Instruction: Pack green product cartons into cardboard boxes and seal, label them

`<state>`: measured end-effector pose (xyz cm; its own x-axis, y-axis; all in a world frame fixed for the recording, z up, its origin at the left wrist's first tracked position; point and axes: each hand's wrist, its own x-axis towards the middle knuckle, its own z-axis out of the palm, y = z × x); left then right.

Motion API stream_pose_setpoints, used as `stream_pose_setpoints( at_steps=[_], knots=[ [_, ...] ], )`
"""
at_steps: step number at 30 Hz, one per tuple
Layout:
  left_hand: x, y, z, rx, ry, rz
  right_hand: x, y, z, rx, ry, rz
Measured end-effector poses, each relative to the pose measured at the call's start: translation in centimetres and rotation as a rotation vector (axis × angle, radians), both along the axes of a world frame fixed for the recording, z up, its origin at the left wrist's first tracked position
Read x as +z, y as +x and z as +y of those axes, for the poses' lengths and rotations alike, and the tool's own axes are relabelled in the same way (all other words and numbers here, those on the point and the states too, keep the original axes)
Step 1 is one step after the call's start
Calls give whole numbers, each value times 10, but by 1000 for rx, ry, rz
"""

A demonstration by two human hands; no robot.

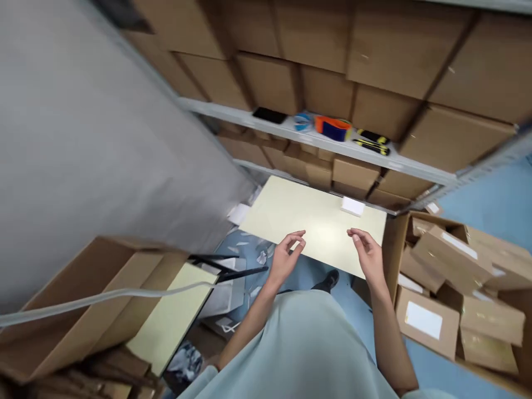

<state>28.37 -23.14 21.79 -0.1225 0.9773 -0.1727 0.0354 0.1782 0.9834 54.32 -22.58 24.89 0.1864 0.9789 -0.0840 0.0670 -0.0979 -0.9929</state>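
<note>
Both of my hands hover over the near edge of a pale yellow table (299,210). My left hand (287,255) is open, its thumb and fingers curved and apart with nothing between them. To the right, my right hand (368,255) is also open, fingers bent and holding nothing that I can see. A small white box (352,206) lies near the table's far edge, beyond my right hand and apart from it.
Behind the table, a metal shelf (419,170) carries cardboard boxes, a black phone (270,115), an orange-and-blue roll (333,127) and black-and-yellow cutters (372,145). A large carton (394,238) full of small boxes stands right. An open carton (120,310) sits left, crossed by a white cable (108,299).
</note>
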Motion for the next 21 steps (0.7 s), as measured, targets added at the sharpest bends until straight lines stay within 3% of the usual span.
stream_pose_setpoints(
  at_steps=[6,12,17,21],
  knots=[
    [27,-133,-60,315,169,-17,46,-127,-18,265,48,-64],
    [31,-259,-152,638,226,20,60,-263,-46,526,52,-72],
    [28,-325,-230,848,267,58,62,-362,-66,736,65,-70],
    [31,-351,-288,1061,284,68,65,-433,-83,970,79,-71]
  ],
)
